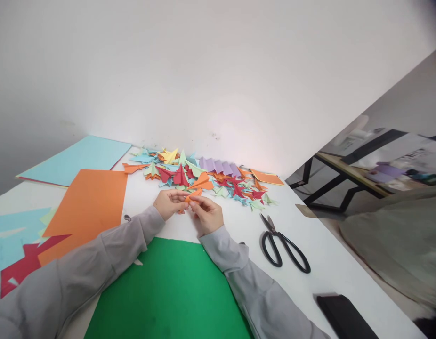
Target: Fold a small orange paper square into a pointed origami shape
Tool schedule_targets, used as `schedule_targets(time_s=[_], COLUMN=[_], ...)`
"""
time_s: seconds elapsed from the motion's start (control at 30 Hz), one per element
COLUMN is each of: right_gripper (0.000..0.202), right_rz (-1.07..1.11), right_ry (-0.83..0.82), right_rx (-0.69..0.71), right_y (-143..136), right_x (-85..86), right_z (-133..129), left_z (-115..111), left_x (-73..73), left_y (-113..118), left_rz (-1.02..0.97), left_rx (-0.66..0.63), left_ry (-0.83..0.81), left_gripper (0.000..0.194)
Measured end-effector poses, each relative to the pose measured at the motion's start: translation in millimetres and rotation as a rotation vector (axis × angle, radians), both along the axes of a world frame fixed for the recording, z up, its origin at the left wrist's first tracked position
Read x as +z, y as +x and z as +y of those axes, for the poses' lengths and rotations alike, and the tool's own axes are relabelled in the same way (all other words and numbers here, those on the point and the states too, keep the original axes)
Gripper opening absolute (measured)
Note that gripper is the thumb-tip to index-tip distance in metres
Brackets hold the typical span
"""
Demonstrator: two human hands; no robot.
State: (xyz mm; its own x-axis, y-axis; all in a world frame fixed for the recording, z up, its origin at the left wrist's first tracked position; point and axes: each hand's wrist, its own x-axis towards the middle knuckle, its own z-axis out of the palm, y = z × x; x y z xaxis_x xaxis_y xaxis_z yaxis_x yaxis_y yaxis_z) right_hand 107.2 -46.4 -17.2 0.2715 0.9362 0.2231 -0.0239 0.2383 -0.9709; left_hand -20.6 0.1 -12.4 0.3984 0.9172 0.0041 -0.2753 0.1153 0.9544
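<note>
Both hands meet over the white table, just in front of a heap of folded paper pieces. A small piece of orange paper (191, 199) is pinched between them. My left hand (169, 203) holds its left side with fingertips and thumb. On its right side, my right hand (208, 214) grips it the same way. Right behind the fingers lies a larger folded orange paper plane (201, 182). The heap holds several small planes, among them a red one (181, 175) and a yellow one (168, 155), beside a pleated purple strip (220, 166).
A green sheet (165, 292) lies below my forearms. Black-handled scissors (274, 235) and a black phone-like object (345, 316) are on the right. At left are an orange sheet (94, 200), light blue sheets (76, 157) and red scraps (30, 259). A wall (189, 70) rises behind.
</note>
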Motion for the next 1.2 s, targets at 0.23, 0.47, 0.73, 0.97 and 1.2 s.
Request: schedule_targets(time_s=[0.23,0.47,0.73,0.97,1.2], right_gripper=[0.017,0.019,0.018,0.02,0.021], right_rz=[0.035,0.165,0.297,0.277,0.264], right_ry=[-0.02,-0.089,-0.096,-0.097,-0.093], right_rx=[0.044,0.027,0.067,0.07,0.065], right_y=[1.2,2.8,9.1,9.0,8.3], right_x=[0.0,-0.3,-6.4,-7.3,-7.2], right_z=[1.5,3.1,7.6,7.0,6.5], left_z=[-4.4,-6.2,-8.5,-4.7,-4.0], left_x=[4.5,3.0,7.0,4.8,5.6], left_y=[1.3,1.7,0.4,-0.3,-0.8], left_rz=[0.038,0.131,0.075,0.037,0.04], left_rx=[0.032,0.083,-0.011,-0.013,-0.008], left_ry=[-0.026,0.066,0.106,0.058,0.054], left_gripper=[0.039,0.033,0.032,0.033,0.032])
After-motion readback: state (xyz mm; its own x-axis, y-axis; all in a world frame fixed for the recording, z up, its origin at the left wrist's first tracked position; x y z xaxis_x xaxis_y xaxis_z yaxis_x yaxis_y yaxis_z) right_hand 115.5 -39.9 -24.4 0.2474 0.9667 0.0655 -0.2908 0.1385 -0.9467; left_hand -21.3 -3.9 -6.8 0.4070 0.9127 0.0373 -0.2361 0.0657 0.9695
